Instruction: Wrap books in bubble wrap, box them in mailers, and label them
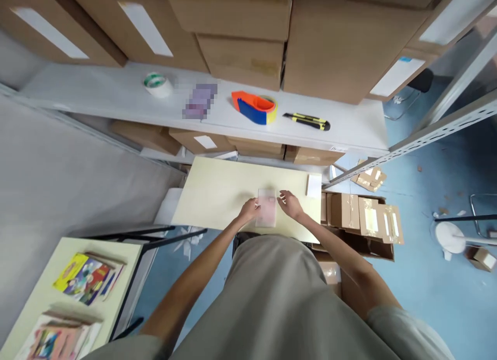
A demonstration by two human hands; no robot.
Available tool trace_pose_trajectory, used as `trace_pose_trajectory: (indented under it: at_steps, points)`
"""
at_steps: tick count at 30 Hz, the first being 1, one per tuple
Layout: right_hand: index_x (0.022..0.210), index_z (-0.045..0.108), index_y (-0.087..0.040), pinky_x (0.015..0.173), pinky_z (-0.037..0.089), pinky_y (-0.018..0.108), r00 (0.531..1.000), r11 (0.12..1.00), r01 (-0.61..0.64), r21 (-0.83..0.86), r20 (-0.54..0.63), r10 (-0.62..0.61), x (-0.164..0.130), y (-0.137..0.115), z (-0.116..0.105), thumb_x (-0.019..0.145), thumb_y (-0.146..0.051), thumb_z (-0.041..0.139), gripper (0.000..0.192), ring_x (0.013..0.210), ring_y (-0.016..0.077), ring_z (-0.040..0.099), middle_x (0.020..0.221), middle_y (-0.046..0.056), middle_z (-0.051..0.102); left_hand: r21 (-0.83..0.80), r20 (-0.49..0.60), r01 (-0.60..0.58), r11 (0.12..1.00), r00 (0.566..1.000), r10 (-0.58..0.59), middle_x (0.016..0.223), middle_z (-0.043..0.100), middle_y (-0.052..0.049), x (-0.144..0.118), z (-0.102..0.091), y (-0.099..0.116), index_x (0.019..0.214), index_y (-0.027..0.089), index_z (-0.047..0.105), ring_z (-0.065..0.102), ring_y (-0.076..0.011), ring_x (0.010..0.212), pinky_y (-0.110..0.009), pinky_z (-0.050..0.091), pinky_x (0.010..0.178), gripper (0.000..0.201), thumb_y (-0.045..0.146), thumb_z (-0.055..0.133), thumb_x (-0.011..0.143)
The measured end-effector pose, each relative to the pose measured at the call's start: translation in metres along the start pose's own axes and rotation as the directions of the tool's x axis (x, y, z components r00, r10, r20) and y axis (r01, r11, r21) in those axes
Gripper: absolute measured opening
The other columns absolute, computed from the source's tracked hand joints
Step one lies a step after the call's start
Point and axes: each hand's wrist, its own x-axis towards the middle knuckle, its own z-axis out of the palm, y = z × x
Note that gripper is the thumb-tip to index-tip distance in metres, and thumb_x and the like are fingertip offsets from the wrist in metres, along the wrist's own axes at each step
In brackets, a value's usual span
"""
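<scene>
A thin pale pink packet [266, 209] lies on a cream tabletop [217, 191] right in front of me. My left hand [249, 210] touches the packet's left edge. My right hand [289, 203] rests at its right edge, fingers curled near the top corner. Both hands press or pinch the packet from the sides; whether either lifts it I cannot tell. A small white card [313, 186] lies at the table's right end.
A grey shelf [116, 98] behind the table carries a white tape roll [157, 84], an orange and blue tape dispenser [254, 107] and a yellow box cutter [306, 121], under stacked cardboard boxes. Open cartons [361, 215] stand at right. Colourful books [87, 277] lie on a left side table.
</scene>
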Motion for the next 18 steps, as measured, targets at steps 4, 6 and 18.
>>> trace_pose_trajectory:
  at_steps: [4, 6, 18]
  points:
    - [0.146, 0.071, -0.017, 0.105, 0.062, 0.038, 0.948, 0.951, -0.303, 0.06, 0.118, 0.295, -0.01, 0.033, 0.062, 0.102, -0.03, 0.075, 0.046, 0.117, 0.0293, 0.081, 0.135, 0.018, 0.083, -0.027, 0.022, 0.11, 0.994, 0.994, -0.109, 0.114, 0.077, -0.013, -0.005, 0.047, -0.022, 0.112, 0.017, 0.075, 0.075, -0.0293, 0.109, -0.037, 0.059, 0.099, 0.023, 0.015, 0.074, 0.089]
    - [0.145, 0.071, -0.016, 0.101, 0.063, 0.036, 0.919, 0.919, -0.384, 0.094, 0.133, 0.371, -0.004, 0.043, 0.075, 0.101, -0.033, 0.075, 0.047, 0.118, 0.0297, 0.081, 0.132, 0.018, 0.084, -0.046, -0.002, 0.147, 0.988, 0.989, -0.147, 0.122, 0.074, -0.016, -0.003, 0.059, -0.027, 0.118, 0.015, 0.073, 0.073, -0.03, 0.114, -0.039, 0.057, 0.104, 0.027, 0.015, 0.073, 0.091]
    - [0.105, 0.081, -0.016, 0.081, 0.058, 0.031, 0.889, 0.814, -0.455, 0.361, 0.132, 0.438, 0.003, 0.075, 0.09, 0.089, -0.045, 0.076, 0.033, 0.096, 0.0265, 0.076, 0.095, 0.01, 0.083, -0.126, 0.019, 0.157, 0.98, 0.988, -0.156, 0.125, 0.068, -0.014, 0.004, 0.085, -0.027, 0.112, 0.018, 0.069, 0.067, -0.029, 0.116, -0.04, 0.053, 0.113, 0.03, 0.016, 0.078, 0.083]
